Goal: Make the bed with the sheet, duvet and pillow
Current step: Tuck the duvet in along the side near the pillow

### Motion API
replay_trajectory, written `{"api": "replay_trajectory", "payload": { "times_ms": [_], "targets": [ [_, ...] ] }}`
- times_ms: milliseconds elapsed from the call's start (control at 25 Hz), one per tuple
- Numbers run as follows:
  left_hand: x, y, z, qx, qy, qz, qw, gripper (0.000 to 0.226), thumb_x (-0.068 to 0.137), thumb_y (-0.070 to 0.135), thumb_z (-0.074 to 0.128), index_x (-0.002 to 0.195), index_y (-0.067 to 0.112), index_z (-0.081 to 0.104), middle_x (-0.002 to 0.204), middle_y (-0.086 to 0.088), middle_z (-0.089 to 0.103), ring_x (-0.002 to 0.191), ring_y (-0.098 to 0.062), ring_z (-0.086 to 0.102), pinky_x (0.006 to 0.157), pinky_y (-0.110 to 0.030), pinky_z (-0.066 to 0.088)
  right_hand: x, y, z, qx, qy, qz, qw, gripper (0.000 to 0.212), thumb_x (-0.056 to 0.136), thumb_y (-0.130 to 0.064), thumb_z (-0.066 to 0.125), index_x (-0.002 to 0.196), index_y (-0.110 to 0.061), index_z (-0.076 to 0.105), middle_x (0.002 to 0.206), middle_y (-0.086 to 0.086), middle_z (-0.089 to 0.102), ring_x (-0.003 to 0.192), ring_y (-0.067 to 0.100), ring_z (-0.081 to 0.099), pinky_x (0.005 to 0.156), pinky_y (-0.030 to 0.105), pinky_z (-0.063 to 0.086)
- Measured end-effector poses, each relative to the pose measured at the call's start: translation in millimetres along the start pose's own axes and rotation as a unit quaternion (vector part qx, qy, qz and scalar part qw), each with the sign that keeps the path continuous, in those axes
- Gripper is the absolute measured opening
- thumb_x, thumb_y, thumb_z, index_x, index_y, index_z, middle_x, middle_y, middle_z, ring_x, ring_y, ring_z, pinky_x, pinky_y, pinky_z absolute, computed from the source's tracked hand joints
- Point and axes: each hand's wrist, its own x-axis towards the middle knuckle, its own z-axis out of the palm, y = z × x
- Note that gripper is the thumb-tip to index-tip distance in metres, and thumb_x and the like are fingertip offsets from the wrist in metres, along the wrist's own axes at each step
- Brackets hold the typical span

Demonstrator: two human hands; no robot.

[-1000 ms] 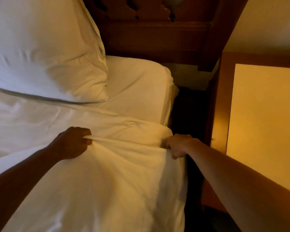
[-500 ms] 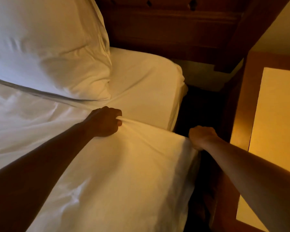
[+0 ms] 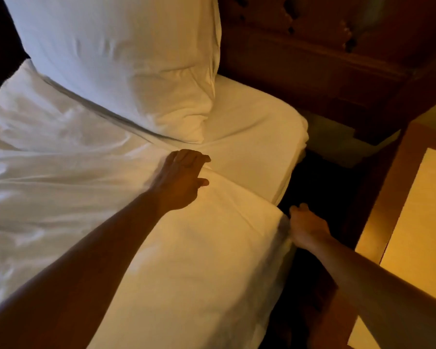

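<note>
Here, the duvet (image 3: 176, 248) is lying across the bed, its top edge just below the pillow (image 3: 126, 71). The left hand (image 3: 181, 180) is resting on that edge, fingers loosely spread; the right hand (image 3: 306, 225) is touching the corner, its grip unclear. Pulling evenly should be keeping the edge straight. The sheet (image 3: 249, 137) is disappearing into shadow.

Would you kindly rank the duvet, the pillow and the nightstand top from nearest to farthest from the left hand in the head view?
1. Duvet: directly under the left hand, which rests at its top edge.
2. Pillow: just beyond the fingers, toward the headboard.
3. Nightstand top: far off to the right, across the dark gap beside the bed.
</note>
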Motion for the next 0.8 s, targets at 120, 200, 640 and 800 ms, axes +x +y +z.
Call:
{"api": "replay_trajectory", "payload": {
  "times_ms": [120, 200, 640, 800],
  "targets": [
    [-42, 2, -30, -0.041, 0.094, -0.069, 0.992, 0.044, 0.088, 0.027, 0.067, 0.127, 0.008, 0.055, 0.124, -0.012, 0.058, 0.117, -0.031, 0.050, 0.095, -0.047, 0.046, -34, -20, -42, -0.028, 0.055, -0.050, 0.997, 0.034, 0.093, -0.019, 0.047, 0.126, -0.014, 0.042, 0.132, 0.009, 0.039, 0.119, 0.027, 0.047, 0.086, 0.037, 0.050],
    [-85, -4, -57, -0.080, 0.131, -0.145, 0.977, 0.042, 0.093, 0.034, 0.057, 0.127, 0.008, 0.053, 0.126, -0.012, 0.057, 0.118, -0.030, 0.049, 0.094, -0.044, 0.046, -60, -49, -77, -0.054, 0.075, -0.122, 0.988, 0.039, 0.091, -0.019, 0.051, 0.128, -0.014, 0.039, 0.132, 0.007, 0.036, 0.119, 0.024, 0.045, 0.085, 0.034, 0.051],
    [-434, -4, -179, -0.145, 0.278, -0.489, 0.814, 0.052, 0.098, 0.041, 0.042, 0.140, 0.009, 0.040, 0.133, -0.011, 0.053, 0.125, -0.026, 0.045, 0.100, -0.041, 0.042, -312, -314, -175, -0.089, 0.106, -0.453, 0.881, 0.045, 0.091, -0.012, 0.045, 0.135, -0.014, 0.037, 0.137, 0.006, 0.033, 0.118, 0.027, 0.046, 0.087, 0.036, 0.045],
    [-593, 16, -198, -0.124, 0.325, -0.572, 0.743, 0.053, 0.098, 0.039, 0.046, 0.142, 0.012, 0.037, 0.138, -0.010, 0.050, 0.127, -0.025, 0.044, 0.100, -0.043, 0.044, -446, -394, -143, -0.110, 0.113, -0.560, 0.813, 0.047, 0.092, -0.018, 0.046, 0.139, -0.015, 0.037, 0.139, 0.007, 0.032, 0.120, 0.031, 0.047, 0.091, 0.039, 0.045]
  ]
}}
